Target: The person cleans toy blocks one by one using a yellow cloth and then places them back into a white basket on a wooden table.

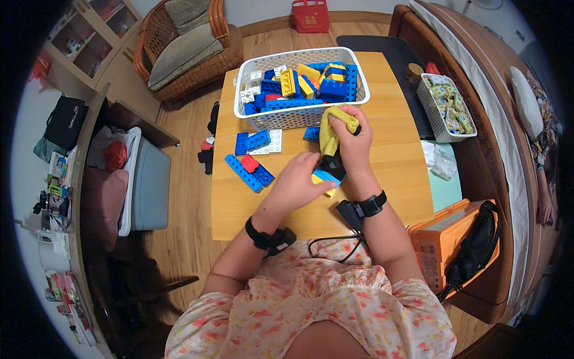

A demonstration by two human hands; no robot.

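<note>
My right hand (pixel 354 140) is closed on a yellow cloth (pixel 330 133), bunched between thumb and fingers. A dark object shows beside and below the cloth; I cannot make out its kind. My left hand (pixel 290 186) is beside it, thumb and fingers around a small stack of blue and yellow toy bricks (pixel 326 177), partly hidden by the hand. Another blue brick (pixel 311 134) sits just left of the cloth. To the left of my hands lie a long blue brick (pixel 243 173), a red brick (pixel 249 163), and blue bricks (pixel 258 141) by a white studded plate (pixel 275 141).
A white perforated basket (pixel 287 122) full of bricks stands at the wooden table's (pixel 388 197) far side. Right of the table are a basket of small packets (pixel 442 128) and an orange box (pixel 427 254). A wicker chair (pixel 191 69) stands far left. A black cable (pixel 335 241) hangs near my lap.
</note>
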